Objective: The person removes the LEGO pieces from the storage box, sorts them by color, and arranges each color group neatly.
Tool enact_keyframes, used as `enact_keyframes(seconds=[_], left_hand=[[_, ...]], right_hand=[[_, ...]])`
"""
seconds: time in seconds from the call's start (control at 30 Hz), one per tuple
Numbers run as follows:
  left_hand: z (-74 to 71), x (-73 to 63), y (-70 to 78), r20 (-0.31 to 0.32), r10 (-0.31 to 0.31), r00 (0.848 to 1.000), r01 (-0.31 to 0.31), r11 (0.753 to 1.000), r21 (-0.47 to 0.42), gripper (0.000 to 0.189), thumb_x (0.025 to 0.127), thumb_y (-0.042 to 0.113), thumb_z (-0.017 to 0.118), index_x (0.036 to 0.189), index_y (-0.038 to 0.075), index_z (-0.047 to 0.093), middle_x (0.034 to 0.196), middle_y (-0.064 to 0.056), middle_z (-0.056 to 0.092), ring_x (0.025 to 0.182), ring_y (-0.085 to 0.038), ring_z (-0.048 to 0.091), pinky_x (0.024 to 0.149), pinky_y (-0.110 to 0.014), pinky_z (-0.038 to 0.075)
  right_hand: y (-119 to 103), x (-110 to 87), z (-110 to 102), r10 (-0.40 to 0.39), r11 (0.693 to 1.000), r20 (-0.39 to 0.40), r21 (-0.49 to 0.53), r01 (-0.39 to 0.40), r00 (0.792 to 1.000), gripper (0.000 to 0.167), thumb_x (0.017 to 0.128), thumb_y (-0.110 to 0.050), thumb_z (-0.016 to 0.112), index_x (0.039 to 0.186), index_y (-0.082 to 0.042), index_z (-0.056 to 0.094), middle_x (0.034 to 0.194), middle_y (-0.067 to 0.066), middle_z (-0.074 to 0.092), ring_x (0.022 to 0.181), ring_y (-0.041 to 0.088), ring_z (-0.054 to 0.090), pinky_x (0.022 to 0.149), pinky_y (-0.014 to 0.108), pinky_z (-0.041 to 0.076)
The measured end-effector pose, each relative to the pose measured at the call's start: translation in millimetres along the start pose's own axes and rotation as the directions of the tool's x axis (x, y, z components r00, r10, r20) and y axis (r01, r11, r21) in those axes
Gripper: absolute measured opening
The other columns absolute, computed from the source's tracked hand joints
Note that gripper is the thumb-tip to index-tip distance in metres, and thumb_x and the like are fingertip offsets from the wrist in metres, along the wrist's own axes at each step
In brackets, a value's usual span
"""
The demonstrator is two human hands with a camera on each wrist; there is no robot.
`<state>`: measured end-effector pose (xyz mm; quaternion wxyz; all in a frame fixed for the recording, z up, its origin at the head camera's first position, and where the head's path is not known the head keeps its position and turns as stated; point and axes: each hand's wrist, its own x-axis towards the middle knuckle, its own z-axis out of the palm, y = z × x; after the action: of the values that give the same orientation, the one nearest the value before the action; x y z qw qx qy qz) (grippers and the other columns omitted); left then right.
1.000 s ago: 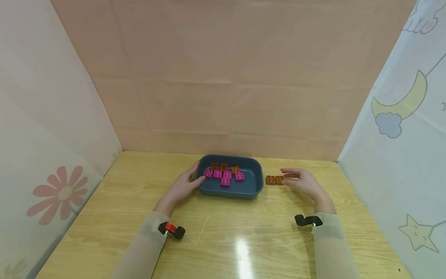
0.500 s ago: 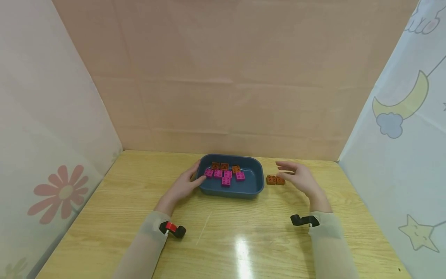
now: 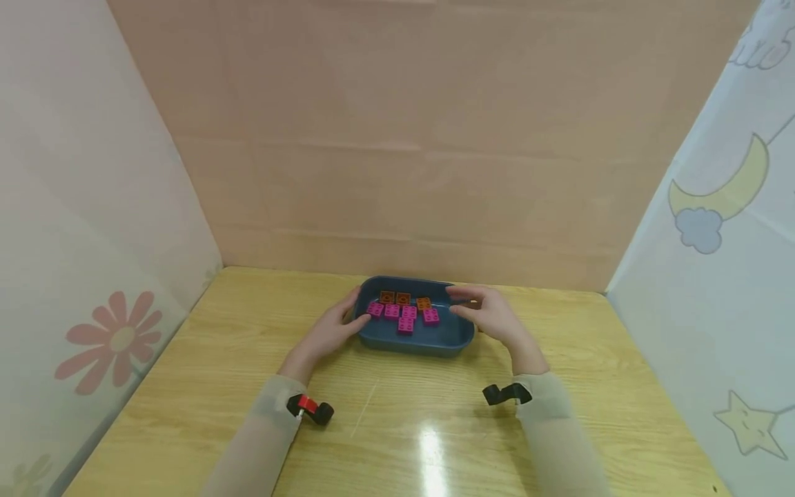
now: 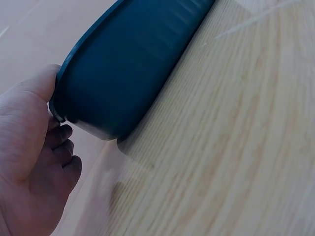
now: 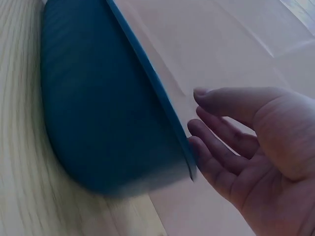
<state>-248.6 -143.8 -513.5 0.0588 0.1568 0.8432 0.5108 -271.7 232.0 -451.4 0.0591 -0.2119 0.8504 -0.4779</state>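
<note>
Clearly, the oblong, dark-blue tray sits on the table, pink bricks and orange bricks inside; the left hand grips its rim, the right hand lies loosely spread opposite.

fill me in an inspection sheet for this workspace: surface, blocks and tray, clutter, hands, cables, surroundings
Surface: wooden table, light grain, bright glare near the front.
Job's things: blue tray holding five pink blocks and three orange blocks.
Clutter: nothing seen; the spot behind the right hand is hidden.
Hands: left hand grips the tray's left end; right hand, thumb and fingers apart, is at its right end.
Cables: nothing seen.
Surroundings: plain back wall, patterned side walls.
</note>
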Motion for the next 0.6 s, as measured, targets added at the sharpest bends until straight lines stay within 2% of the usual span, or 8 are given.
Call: enact_keyframes(seconds=[0.13,0.23,0.4,0.6], left_hand=[[1.1,1.8,-0.3,0.001,0.047,0.999,-0.047,0.999,-0.010,0.082,0.110,0.036,0.063,0.171,0.007,0.018,0.178,-0.012,0.015,0.164,-0.030,0.012,0.131,-0.049,0.016],[2.2,3.0,0.6,-0.005,0.052,0.999,-0.052,0.999,-0.017,0.080,0.110,0.033,0.064,0.171,0.007,0.018,0.178,-0.013,0.016,0.164,-0.030,0.012,0.131,-0.049,0.017],[5.6,3.8,2.5,0.000,0.032,0.999,-0.032,0.999,-0.017,0.080,0.110,0.032,0.063,0.172,0.009,0.018,0.178,-0.010,0.016,0.164,-0.028,0.012,0.131,-0.047,0.016],[8.9,2.6,-0.4,0.000,-0.003,1.000,0.003,1.000,-0.014,0.081,0.110,0.037,0.063,0.172,0.013,0.018,0.178,-0.003,0.016,0.163,-0.023,0.013,0.131,-0.044,0.015]], right_hand=[[-7,15.1,18,-0.009,1.000,0.018,-0.019,0.010,1.000,0.044,0.102,-0.017,0.076,0.144,-0.008,0.069,0.146,0.013,0.066,0.127,0.037,0.067,0.103,0.052,0.057],[-11,26.8,31,0.001,1.000,0.016,-0.029,0.000,1.000,0.044,0.102,-0.015,0.076,0.144,-0.007,0.069,0.144,0.013,0.067,0.127,0.036,0.067,0.104,0.055,0.056],[-10,40.6,47,0.046,0.997,-0.013,-0.058,-0.046,0.999,0.043,0.100,-0.015,0.077,0.142,-0.006,0.070,0.142,0.015,0.068,0.130,0.037,0.065,0.106,0.056,0.053],[-1,45.0,58,0.105,0.989,-0.027,-0.103,-0.107,0.994,0.043,0.100,-0.016,0.078,0.142,-0.011,0.071,0.142,0.011,0.069,0.131,0.034,0.064,0.107,0.055,0.053]])
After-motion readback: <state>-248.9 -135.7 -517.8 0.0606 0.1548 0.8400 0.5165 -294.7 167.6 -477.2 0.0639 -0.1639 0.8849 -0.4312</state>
